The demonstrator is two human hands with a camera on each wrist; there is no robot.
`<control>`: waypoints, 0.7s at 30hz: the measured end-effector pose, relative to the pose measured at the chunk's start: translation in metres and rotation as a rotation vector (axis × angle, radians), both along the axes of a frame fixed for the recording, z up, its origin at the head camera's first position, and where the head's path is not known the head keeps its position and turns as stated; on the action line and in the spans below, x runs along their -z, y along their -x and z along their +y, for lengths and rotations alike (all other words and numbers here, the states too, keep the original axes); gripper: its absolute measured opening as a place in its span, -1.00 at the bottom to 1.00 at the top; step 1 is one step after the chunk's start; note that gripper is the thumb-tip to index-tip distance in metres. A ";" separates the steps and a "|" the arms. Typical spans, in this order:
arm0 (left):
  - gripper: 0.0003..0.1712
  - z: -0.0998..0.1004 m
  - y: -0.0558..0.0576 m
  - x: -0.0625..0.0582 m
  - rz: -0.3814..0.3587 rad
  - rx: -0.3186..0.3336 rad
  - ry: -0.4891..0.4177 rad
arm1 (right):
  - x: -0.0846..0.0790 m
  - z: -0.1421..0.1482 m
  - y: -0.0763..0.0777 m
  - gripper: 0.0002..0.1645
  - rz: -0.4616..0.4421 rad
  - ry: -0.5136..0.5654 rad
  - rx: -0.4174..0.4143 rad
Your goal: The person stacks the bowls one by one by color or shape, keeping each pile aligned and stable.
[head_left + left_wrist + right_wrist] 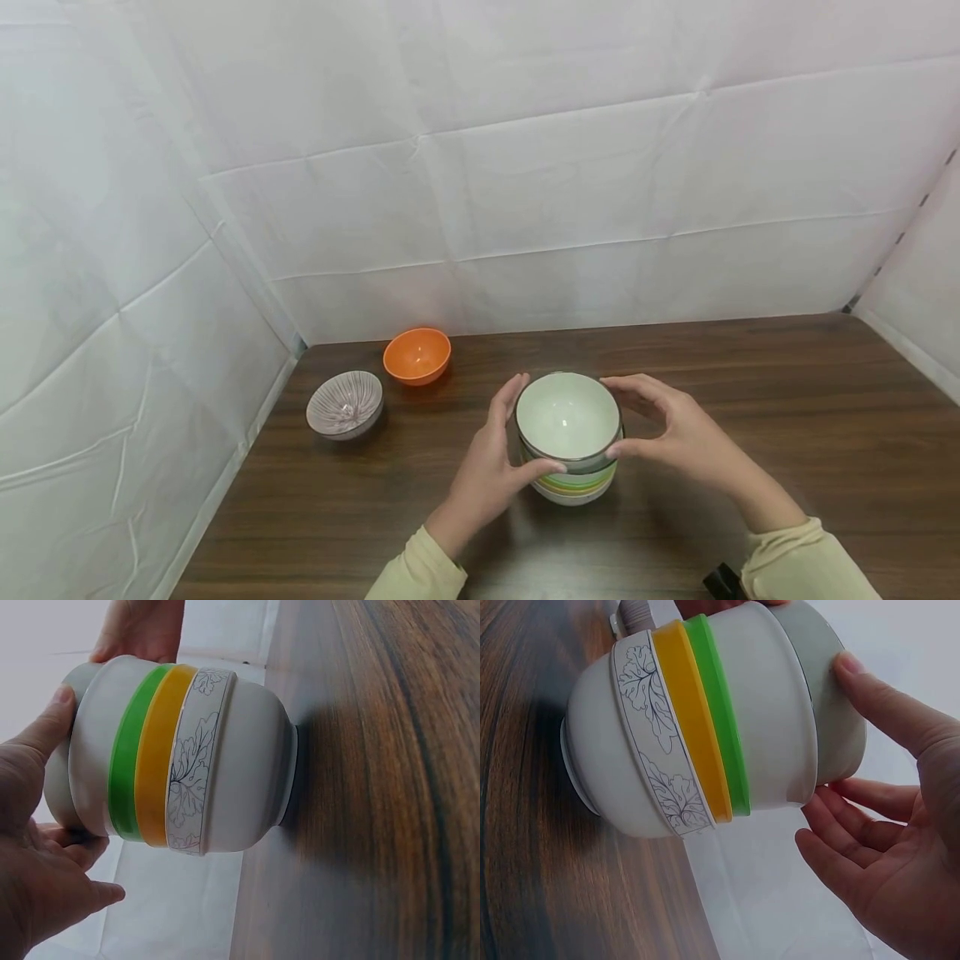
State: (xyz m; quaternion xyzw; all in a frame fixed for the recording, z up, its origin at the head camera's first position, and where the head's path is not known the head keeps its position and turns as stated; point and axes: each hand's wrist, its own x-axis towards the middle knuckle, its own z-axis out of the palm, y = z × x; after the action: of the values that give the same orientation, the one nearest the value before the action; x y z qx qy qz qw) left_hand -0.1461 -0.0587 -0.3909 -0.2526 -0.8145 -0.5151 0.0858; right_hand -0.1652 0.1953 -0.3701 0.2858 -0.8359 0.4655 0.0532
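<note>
A stack of nested bowls stands on the table between both hands. The top bowl is pale grey-green with a dark rim. Below it in the left wrist view come a white bowl, a green bowl, a yellow bowl and a white bowl with a leaf pattern at the bottom. My left hand grips the top bowl from the left, thumb at the near side. From the right, my right hand holds the same bowl between thumb and fingers.
An orange bowl stands near the back edge of the wooden table, left of the stack. Nearer and further left is a bowl with purplish streaks. White sheeting hangs behind. A black object shows by the right sleeve.
</note>
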 end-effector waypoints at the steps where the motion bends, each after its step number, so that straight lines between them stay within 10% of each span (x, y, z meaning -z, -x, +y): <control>1: 0.21 0.000 0.000 0.000 -0.002 -0.003 0.006 | 0.000 0.000 0.000 -0.13 0.000 0.000 -0.001; 21: 0.19 0.000 0.000 -0.001 -0.028 -0.006 0.110 | 0.004 0.004 0.002 -0.16 -0.034 0.003 -0.013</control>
State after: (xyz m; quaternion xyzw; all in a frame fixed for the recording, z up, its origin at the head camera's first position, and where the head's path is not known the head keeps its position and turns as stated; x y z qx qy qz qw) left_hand -0.1462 -0.0588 -0.3901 -0.2470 -0.8436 -0.4728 0.0618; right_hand -0.1676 0.1992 -0.3743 0.2835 -0.8340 0.4719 0.0364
